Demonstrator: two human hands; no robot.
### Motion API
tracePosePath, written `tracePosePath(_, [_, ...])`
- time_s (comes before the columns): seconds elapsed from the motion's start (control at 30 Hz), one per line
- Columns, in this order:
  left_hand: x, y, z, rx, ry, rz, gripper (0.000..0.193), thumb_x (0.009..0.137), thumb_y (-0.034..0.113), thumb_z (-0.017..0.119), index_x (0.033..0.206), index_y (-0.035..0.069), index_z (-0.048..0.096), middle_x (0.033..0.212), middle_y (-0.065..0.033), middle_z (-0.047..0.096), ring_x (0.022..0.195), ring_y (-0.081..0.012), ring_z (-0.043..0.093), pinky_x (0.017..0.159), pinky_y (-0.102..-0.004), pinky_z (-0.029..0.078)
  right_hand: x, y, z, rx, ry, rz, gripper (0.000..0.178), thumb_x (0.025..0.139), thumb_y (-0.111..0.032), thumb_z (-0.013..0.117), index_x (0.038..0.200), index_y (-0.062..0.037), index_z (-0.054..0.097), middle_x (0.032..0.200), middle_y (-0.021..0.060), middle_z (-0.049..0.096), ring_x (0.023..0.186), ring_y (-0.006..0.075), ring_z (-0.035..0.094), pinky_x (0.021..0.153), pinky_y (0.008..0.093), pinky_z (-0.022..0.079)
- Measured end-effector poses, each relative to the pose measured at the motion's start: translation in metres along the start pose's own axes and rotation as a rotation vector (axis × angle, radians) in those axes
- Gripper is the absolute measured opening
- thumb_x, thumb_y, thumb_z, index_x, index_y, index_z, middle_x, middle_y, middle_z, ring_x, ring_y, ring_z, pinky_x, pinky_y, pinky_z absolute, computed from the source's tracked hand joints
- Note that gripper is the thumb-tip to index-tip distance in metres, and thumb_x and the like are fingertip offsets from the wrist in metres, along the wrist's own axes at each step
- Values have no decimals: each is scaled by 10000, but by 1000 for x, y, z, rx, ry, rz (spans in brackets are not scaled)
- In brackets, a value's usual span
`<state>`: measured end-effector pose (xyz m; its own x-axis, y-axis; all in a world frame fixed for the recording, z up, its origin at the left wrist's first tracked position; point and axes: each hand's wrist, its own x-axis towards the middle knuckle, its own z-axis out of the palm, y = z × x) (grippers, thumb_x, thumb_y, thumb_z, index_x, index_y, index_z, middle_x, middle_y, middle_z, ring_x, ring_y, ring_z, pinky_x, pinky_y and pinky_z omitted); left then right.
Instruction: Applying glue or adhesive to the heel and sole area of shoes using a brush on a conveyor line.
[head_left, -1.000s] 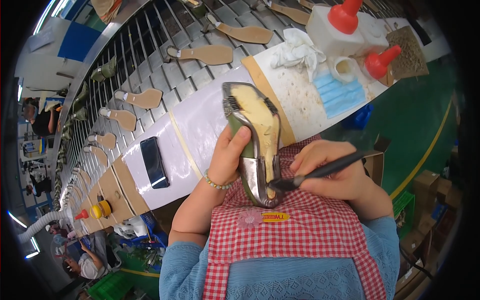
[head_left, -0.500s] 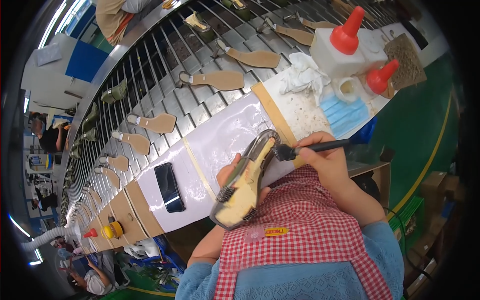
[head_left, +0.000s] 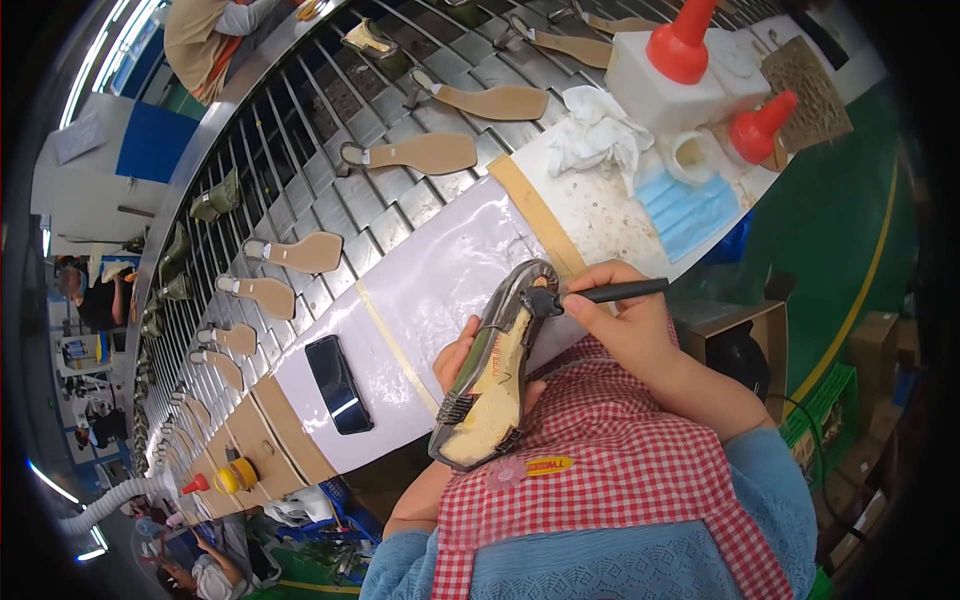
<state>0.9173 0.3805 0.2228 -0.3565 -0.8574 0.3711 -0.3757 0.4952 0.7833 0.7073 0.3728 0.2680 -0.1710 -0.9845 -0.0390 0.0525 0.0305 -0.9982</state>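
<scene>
Bottom side up, a lasted shoe (head_left: 508, 375) with a pale yellow sole face and dark green sides lies in my left hand (head_left: 455, 357). The fingers wrap round it from beneath, so most of that hand is hidden. My right hand (head_left: 632, 332) pinches a brush (head_left: 625, 290) with a black handle. Its dark head touches the shoe near the narrow heel end, at the right edge of the sole face. The gathered toe end of the shoe points down toward my checked apron (head_left: 600, 430).
A phone (head_left: 338, 384) lies on the pale sheet-covered bench (head_left: 440, 270). Beyond it, a slatted conveyor (head_left: 380, 210) carries tan soles (head_left: 420, 153) and green shoes (head_left: 214, 195). Red-capped white bottles (head_left: 660, 90), an open jar (head_left: 692, 155), crumpled tissue (head_left: 598, 135) and a blue mask (head_left: 688, 208) stand or lie at far right.
The brush has moved left, from the heel's outer edge further in over the sole face. The shoe stays in my left hand, turned slightly more upright. The whole view has shifted a little.
</scene>
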Motion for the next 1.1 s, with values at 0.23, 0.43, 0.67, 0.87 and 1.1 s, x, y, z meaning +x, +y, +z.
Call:
tracePosePath(0.23, [-4, 0, 4, -62, 62, -37, 675, 721, 245, 752, 1248, 17, 397, 1189, -116, 530, 1153, -272, 475, 1067, -413, 293, -3, -13, 3, -275, -52, -323, 126, 785, -58, 703, 868, -15, 620, 850, 46, 621, 799, 107, 579, 697, 261, 464])
tracePosePath(0.43, [-7, -2, -2, -24, 26, -12, 822, 705, 226, 779, 1315, 25, 267, 1211, -122, 416, 1194, -281, 438, 1064, -409, 327, -3, -14, 3, 22, -204, 65, 137, 786, -70, 706, 876, -6, 625, 849, 48, 628, 804, 108, 578, 717, 252, 461])
tracePosePath(0.67, [-17, -5, -3, -71, 4, -115, 898, 681, 242, 818, 1330, 42, 229, 1191, -129, 333, 1251, -323, 386, 1070, -411, 348, 1, -3, -2, -56, -105, -50, 135, 789, -26, 687, 901, -7, 613, 872, 53, 621, 811, 112, 577, 711, 257, 464])
tracePosePath(0.87, [-3, 5, -7, 32, -15, -48, 908, 676, 243, 825, 1331, 42, 229, 1193, -130, 332, 1252, -328, 391, 1063, -400, 356, 1, -17, -1, -433, 14, -471, 135, 752, -69, 714, 851, -38, 627, 820, 95, 623, 761, 218, 603, 666, 311, 466])
tracePosePath(1.1, [0, 1, -12, -41, 55, -33, 808, 690, 273, 807, 1290, 33, 322, 1188, -137, 381, 1263, -323, 391, 1055, -406, 354, 4, -25, 2, -71, -258, -48, 142, 757, 11, 683, 878, -5, 611, 909, 92, 632, 827, 162, 596, 735, 267, 463])
